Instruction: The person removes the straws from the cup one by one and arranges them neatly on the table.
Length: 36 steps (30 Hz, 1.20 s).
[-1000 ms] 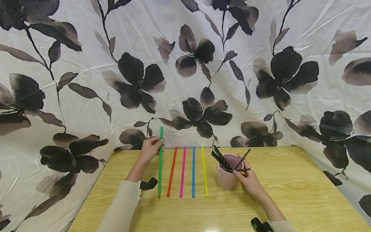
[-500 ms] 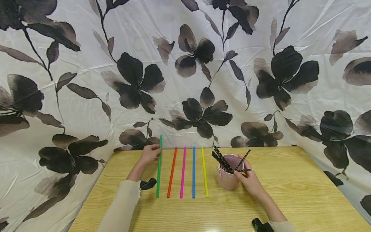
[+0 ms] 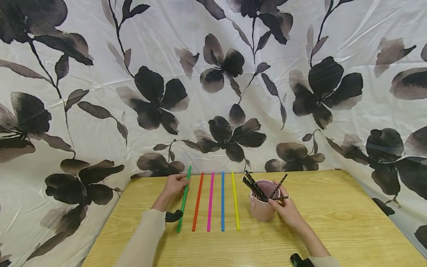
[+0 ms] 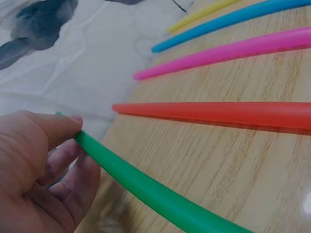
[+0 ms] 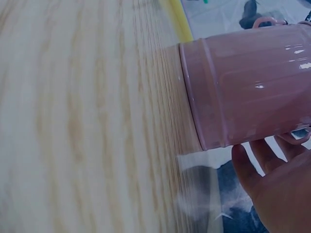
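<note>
At seven o'clock from the middle of the head view, we see the left hand (image 3: 174, 186) pinching the green straw (image 3: 184, 200) between thumb and fingers, close to its far end; the straw slants from one o'clock down to seven, and we cannot tell how much of it touches the table (image 3: 317, 207); towards three o'clock from it, we find the red straw (image 3: 198, 201), the pink straw (image 3: 211, 201), the blue straw (image 3: 222, 201) and the yellow straw (image 3: 235, 201), in that order, lying apart from one another.

At five o'clock from the same middle, we have the pink bucket (image 3: 261, 212) standing on the table, near the yellow straw; the right hand (image 3: 287, 209) grasps it from its three o'clock side, thumb at the near rim and fingers round towards the back; black dotted straws (image 3: 256, 190) poke out of it, a bundle leaning to eleven o'clock, single ones pointing to one and three; towards twelve o'clock, behind the table, we see pale cloth (image 3: 190, 148) printed with dark flowers.
</note>
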### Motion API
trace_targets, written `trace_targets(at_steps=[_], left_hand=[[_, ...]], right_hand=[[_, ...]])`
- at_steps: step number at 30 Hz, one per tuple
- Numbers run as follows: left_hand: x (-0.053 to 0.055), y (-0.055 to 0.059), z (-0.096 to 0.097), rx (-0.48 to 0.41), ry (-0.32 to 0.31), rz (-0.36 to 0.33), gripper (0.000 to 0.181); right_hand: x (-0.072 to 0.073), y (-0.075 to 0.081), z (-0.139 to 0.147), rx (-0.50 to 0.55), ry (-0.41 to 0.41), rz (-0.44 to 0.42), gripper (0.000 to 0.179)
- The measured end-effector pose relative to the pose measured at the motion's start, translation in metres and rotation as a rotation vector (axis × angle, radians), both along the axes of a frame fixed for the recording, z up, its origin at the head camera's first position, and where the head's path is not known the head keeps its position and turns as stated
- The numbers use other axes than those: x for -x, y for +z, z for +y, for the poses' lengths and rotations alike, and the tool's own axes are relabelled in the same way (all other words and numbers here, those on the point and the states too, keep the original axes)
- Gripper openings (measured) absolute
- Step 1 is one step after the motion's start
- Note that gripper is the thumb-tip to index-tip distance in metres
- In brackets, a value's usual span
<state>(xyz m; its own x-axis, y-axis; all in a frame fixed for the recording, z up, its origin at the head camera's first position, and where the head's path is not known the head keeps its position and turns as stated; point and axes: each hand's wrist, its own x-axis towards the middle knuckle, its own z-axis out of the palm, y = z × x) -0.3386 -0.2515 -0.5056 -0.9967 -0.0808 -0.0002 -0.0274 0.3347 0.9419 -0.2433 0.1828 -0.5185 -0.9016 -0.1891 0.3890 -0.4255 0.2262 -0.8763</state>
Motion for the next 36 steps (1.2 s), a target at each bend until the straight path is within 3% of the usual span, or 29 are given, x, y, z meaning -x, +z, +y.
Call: trace_targets(at_steps=[16,29,36], left_hand=[[0.004,-0.017,0.006,0.003,0.052,-0.066,0.038],[0.004,-0.011,0.009,0.045,0.071,-0.08,0.035],[0.0,-0.014,0.009,0.089,0.076,-0.105,0.032]], right_hand=[[-0.002,0.0,0.0,0.016,-0.005,-0.009,0.063],[-0.001,0.004,0.001,0.006,-0.001,0.014,0.062],[-0.002,-0.001,0.001,0.004,0.0,0.034,0.062]])
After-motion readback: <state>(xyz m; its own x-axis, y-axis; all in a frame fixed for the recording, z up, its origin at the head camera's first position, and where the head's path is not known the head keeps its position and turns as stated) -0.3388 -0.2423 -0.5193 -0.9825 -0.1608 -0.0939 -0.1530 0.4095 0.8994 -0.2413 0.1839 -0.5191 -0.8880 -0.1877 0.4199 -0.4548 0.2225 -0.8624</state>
